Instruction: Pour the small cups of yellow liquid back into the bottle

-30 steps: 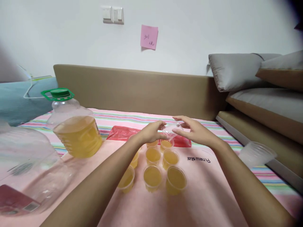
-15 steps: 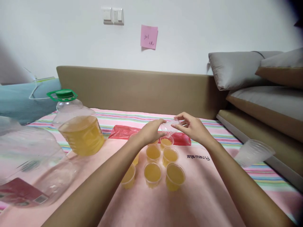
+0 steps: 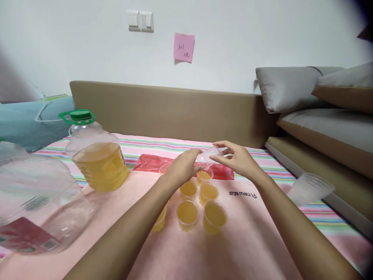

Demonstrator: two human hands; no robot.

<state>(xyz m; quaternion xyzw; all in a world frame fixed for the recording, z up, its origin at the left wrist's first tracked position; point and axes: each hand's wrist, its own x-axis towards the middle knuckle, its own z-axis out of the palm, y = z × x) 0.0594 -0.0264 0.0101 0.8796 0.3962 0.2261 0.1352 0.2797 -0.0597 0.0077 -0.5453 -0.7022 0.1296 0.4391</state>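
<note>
1. The right hand is holding a clear cup – its thumb and fingers are pinching the cup's right end.
2. The left hand is reaching to the cup's left end, with thumb and fingers spread a little around it; I cannot tell whether they are gripping or only touching.
3. The clear cup is tilting sideways between the hands, above the far end of the cups of yellow liquid.
4. Those filled cups are standing upright in rows on a pink cloth; the left forearm is partly hiding the left row.
5. A red bag is lying at the far edge of the cloth, behind the cups.
6. On the left, a big bottle with a green cap is holding more yellow liquid; nearer, a second clear bottle is lying on its side.
7. On the right, a stack of cups is lying on the striped sheet – near the cushions.
</note>
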